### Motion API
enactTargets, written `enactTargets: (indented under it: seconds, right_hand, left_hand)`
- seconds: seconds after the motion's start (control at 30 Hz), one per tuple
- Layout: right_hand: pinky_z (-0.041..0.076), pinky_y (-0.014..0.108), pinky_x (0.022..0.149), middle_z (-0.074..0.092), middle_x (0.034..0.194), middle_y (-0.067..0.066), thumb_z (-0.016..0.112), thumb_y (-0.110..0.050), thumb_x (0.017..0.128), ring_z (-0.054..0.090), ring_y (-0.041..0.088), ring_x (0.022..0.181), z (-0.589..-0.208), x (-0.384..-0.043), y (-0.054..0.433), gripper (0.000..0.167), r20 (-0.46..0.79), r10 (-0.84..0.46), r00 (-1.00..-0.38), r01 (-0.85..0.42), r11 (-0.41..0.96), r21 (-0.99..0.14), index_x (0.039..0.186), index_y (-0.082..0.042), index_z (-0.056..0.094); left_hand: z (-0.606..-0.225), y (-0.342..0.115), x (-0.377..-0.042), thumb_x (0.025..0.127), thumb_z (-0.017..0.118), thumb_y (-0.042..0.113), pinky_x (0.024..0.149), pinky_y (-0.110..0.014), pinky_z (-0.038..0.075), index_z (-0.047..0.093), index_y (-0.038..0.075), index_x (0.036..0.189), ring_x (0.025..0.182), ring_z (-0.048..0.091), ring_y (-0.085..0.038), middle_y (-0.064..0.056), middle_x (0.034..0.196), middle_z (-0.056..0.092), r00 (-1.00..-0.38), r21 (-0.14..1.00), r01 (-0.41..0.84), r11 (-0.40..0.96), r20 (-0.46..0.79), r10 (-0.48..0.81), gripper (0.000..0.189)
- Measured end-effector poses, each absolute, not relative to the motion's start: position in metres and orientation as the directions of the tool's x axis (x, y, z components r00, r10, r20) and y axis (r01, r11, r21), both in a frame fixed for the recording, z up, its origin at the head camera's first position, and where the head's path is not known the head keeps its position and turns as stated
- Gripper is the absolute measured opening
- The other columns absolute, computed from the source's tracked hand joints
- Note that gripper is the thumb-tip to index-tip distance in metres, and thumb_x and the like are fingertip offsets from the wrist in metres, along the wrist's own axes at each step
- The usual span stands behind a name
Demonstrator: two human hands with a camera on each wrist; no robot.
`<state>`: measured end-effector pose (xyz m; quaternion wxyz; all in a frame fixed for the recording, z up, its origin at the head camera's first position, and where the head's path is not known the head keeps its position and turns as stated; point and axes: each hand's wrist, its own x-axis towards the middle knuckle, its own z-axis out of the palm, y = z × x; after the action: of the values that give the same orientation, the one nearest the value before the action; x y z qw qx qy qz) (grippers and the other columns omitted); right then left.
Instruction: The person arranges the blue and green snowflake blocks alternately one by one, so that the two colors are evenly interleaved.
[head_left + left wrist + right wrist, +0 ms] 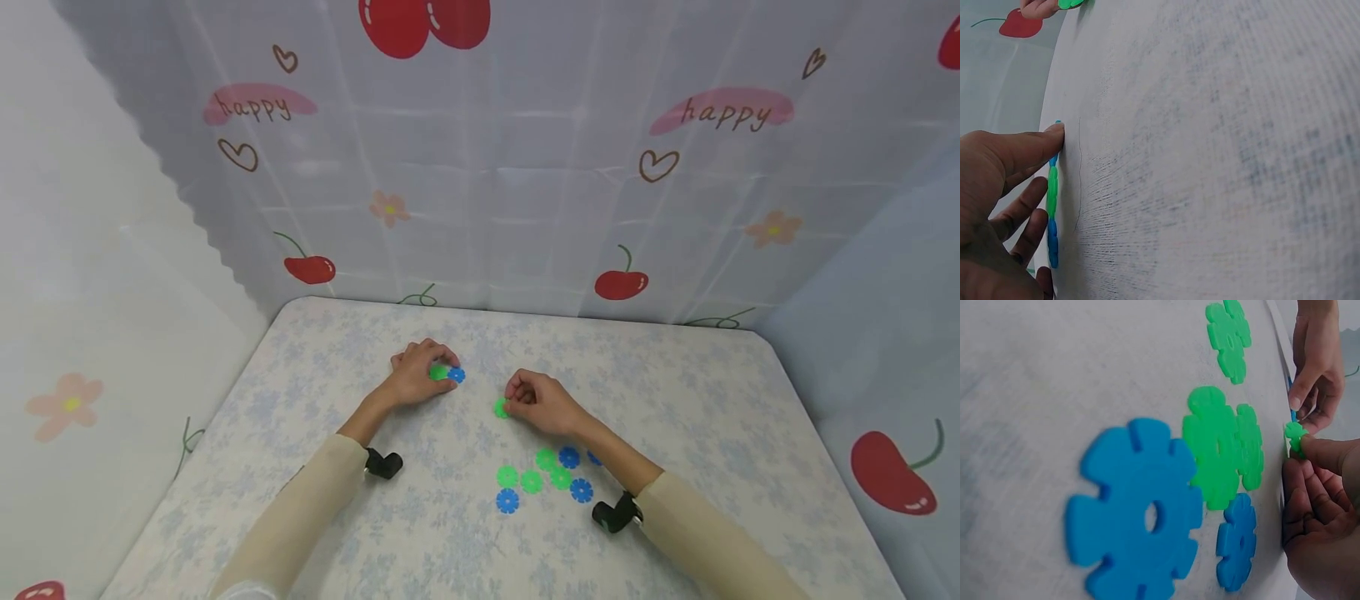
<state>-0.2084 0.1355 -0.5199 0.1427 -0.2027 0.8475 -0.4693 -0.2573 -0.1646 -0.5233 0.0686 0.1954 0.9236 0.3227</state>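
Note:
My left hand (415,375) grips a short row of joined, notched plastic flower discs near the back of the table. In the left wrist view the row shows edge-on, a green disc (1052,190) between a lower blue disc (1053,244) and another blue one partly behind the thumb and fingers. To the right, my right hand (547,404) pinches a single green disc (500,408) between thumb and fingertip, apart from the row. That disc's far edge (1293,429) points toward the left hand in the right wrist view.
Nearer the front lie several loose green discs (532,482) and blue discs (507,501), some beneath the right forearm. A patterned cloth covers the table (420,533). Printed curtains (487,175) hang behind and at both sides. Each wrist wears a black camera (384,464).

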Motion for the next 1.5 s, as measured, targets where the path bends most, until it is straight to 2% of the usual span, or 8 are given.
enactTargets:
  seconds: [0.83,1.07,1.3,1.5]
  right_hand:
    - [0.052,0.029,0.081,0.071,0.099,0.007,0.075,-0.016,0.101,0.063,0.012,0.083,-0.522,-0.236,0.103,0.013,-0.027,-0.429,-0.903,-0.224,0.525,-0.821,0.109,-0.009,0.067]
    - [0.049,0.028,0.074,0.071,0.095,0.006,0.075,-0.017,0.101,0.06,0.013,0.077,-0.521,-0.241,0.095,0.012,-0.03,-0.405,-0.914,-0.213,0.54,-0.814,0.107,-0.01,0.067]
    - [0.047,0.03,0.073,0.071,0.091,0.003,0.077,-0.022,0.1,0.059,0.014,0.074,-0.52,-0.247,0.085,0.013,-0.014,-0.355,-0.935,-0.222,0.613,-0.759,0.1,-0.013,0.067]
    - [0.043,0.03,0.067,0.068,0.085,-0.001,0.078,-0.032,0.1,0.058,0.015,0.071,-0.518,-0.252,0.078,0.019,-0.041,-0.303,-0.952,-0.198,0.713,-0.673,0.095,-0.018,0.067]
  left_hand:
    - [-0.525,-0.168,-0.26,0.097,0.082,0.03,0.111,-0.073,0.021,0.073,0.023,0.117,0.131,0.048,-0.041,-0.009,0.138,0.062,-0.921,0.629,0.296,0.718,-0.011,0.39,0.023]
    - [-0.525,-0.168,-0.26,0.096,0.082,0.029,0.11,-0.072,0.022,0.073,0.024,0.117,0.13,0.048,-0.04,-0.008,0.136,0.063,-0.923,0.622,0.295,0.725,-0.011,0.385,0.023]
    - [-0.524,-0.167,-0.26,0.096,0.082,0.029,0.111,-0.072,0.021,0.073,0.023,0.117,0.132,0.048,-0.041,-0.009,0.137,0.062,-0.922,0.632,0.29,0.718,-0.015,0.386,0.024]
    - [-0.523,-0.165,-0.259,0.096,0.083,0.028,0.112,-0.071,0.021,0.073,0.023,0.118,0.133,0.048,-0.041,-0.009,0.138,0.062,-0.925,0.632,0.283,0.721,-0.02,0.381,0.025]
